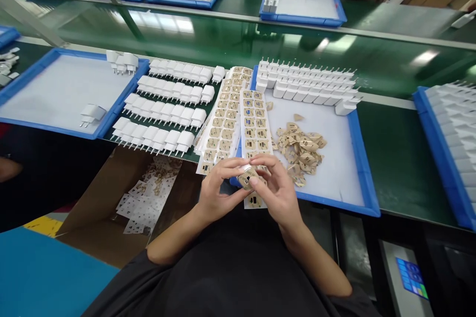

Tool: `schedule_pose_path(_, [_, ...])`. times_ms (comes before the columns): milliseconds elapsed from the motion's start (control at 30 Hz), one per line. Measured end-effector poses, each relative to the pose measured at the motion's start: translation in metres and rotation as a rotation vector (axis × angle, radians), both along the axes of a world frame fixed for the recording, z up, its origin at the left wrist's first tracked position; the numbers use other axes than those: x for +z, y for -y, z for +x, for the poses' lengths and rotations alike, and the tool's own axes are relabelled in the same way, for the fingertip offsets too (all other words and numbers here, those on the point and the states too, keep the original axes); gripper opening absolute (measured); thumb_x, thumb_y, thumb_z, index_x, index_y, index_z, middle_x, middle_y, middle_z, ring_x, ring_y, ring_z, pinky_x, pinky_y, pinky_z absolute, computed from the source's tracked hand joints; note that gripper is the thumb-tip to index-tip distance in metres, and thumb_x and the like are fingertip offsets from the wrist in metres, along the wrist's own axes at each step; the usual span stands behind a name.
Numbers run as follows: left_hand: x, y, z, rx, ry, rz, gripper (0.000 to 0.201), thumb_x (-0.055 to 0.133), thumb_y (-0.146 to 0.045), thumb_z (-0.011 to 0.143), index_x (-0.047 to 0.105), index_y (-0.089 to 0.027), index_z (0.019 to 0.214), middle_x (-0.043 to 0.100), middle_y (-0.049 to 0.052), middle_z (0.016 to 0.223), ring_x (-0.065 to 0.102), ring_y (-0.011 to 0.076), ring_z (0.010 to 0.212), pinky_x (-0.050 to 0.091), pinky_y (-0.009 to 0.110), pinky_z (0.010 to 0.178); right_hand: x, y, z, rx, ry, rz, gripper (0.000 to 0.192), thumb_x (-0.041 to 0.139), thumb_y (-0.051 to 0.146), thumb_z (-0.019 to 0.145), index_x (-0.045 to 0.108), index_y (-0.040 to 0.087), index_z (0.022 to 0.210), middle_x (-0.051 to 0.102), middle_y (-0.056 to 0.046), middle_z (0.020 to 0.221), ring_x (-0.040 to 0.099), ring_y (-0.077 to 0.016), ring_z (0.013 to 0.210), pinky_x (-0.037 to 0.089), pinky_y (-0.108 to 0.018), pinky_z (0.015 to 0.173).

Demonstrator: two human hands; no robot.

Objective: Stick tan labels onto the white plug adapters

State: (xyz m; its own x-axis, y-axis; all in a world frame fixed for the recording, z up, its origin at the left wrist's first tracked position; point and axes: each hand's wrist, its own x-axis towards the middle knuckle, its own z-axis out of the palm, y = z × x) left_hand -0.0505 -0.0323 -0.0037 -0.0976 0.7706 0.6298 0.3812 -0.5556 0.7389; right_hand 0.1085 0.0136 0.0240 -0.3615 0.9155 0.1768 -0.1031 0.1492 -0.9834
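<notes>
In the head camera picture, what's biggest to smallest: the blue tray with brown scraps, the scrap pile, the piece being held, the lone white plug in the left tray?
1. Blue tray
2. Scrap pile
3. Held piece and lone white plug: too alike to rank, and one is partly hidden.

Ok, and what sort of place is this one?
Most likely a factory assembly line: rows of white plugs on a long green bench, a blue tray holding more, and a cardboard box of paper scraps below.
</notes>
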Motion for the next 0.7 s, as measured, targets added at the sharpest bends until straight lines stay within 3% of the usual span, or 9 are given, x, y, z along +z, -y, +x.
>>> schedule_pose_path(167, [0.002, -0.004, 0.004, 0.04, -0.112, 0.104, 0.046, 0.081, -0.013, 0.08, 0.057, -0.024, 0.118, 0.071, 0.012, 0.12, 0.069, 0.0244, 0.117, 0.058, 0.047, 0.1, -0.004, 0.008, -0.01, -0.007, -0.178, -0.095, 0.015, 0.064, 0.019, 0.091, 0.069, 0.029, 0.101, 0.063, -0.003, 0.111, 0.061, -0.0186, 0.114, 0.053, -0.031, 0.094])
schedule_pose_path(433, [0.0, -0.007, 0.005, 0.077, -0.176, 0.202, 0.047, 0.082, -0.013, 0.079, 0.057, -0.025, 0.118, 0.073, 0.01, 0.118, 0.069, 0.0241, 0.116, 0.06, 0.047, 0.098, -0.004, 0.008, -0.014, -0.017, -0.285, -0.157, 0.014, 0.067, 0.017, 0.089, 0.074, 0.03, 0.092, 0.065, -0.002, 0.107, 0.062, -0.0177, 0.108, 0.051, -0.031, 0.094])
schedule_pose_path(600, [-0.001, -0.006, 0.003, 0.028, -0.083, 0.134, 0.051, 0.084, -0.013, 0.077, 0.057, -0.025, 0.119, 0.072, 0.011, 0.119, 0.069, 0.0249, 0.117, 0.058, 0.048, 0.099, -0.011, 0.006, -0.006, 0.036, -0.28, -0.195, 0.02, 0.064, 0.018, 0.09, 0.076, 0.031, 0.098, 0.066, -0.002, 0.113, 0.062, -0.02, 0.113, 0.052, -0.034, 0.096])
schedule_pose_path(700, [0.0, -0.005, 0.002, -0.021, -0.02, 0.071, 0.049, 0.083, -0.014, 0.079, 0.058, -0.024, 0.119, 0.072, 0.012, 0.119, 0.07, 0.0254, 0.116, 0.058, 0.047, 0.099, -0.01, 0.0, 0.003, 0.101, -0.171, -0.15, 0.023, 0.061, 0.021, 0.091, 0.075, 0.031, 0.105, 0.067, -0.003, 0.118, 0.063, -0.0229, 0.115, 0.052, -0.039, 0.098])
